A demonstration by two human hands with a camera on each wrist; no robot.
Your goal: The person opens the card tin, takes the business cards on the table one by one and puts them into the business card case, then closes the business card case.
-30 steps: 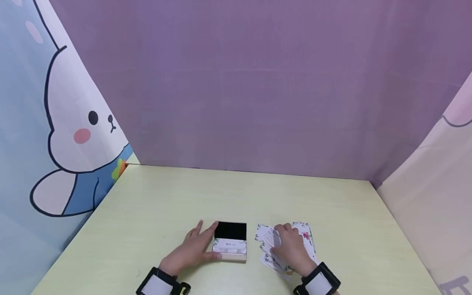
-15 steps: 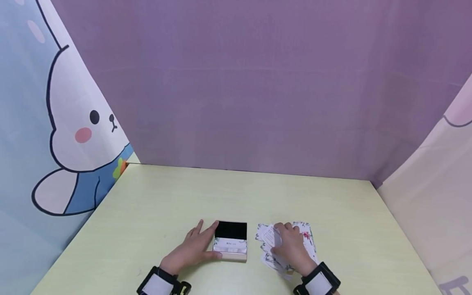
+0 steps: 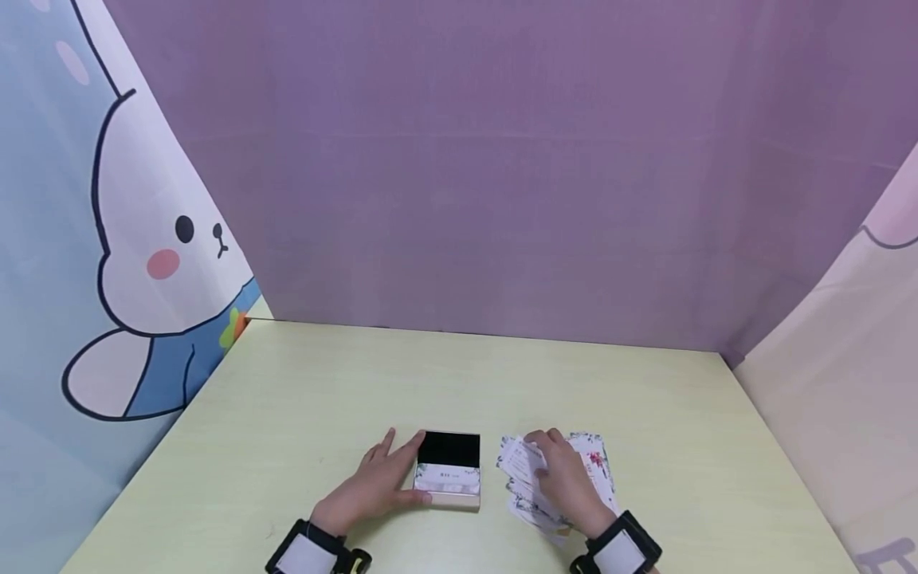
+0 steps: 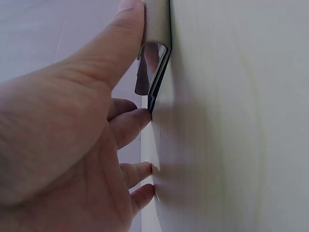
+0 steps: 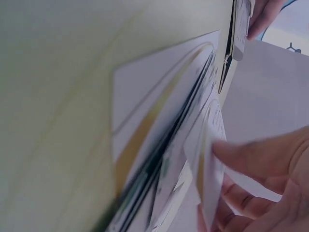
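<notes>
A small open box [image 3: 448, 477] with a black inside and white cards in it lies on the pale table [image 3: 430, 375]. My left hand [image 3: 373, 482] rests flat beside it, thumb against its near edge and index finger along its left side; the left wrist view shows the thumb [image 4: 123, 34] pressing the box [image 4: 157, 29]. To the right, a spread of floral cards [image 3: 601, 466] lies on the table. My right hand [image 3: 566, 478] is on top of it and pinches one card [image 3: 518, 456], raised off the spread [image 5: 159, 125] in the right wrist view [image 5: 210, 164].
A purple backdrop [image 3: 502, 199] closes the far side of the table. A cartoon rabbit curtain [image 3: 143, 239] hangs at the left and a pale curtain [image 3: 846, 383] at the right. Bare tabletop stretches beyond the box and cards.
My right hand's fingers have shifted slightly left and lifted one card's edge off the spread. The left hand and the box have stayed put.
</notes>
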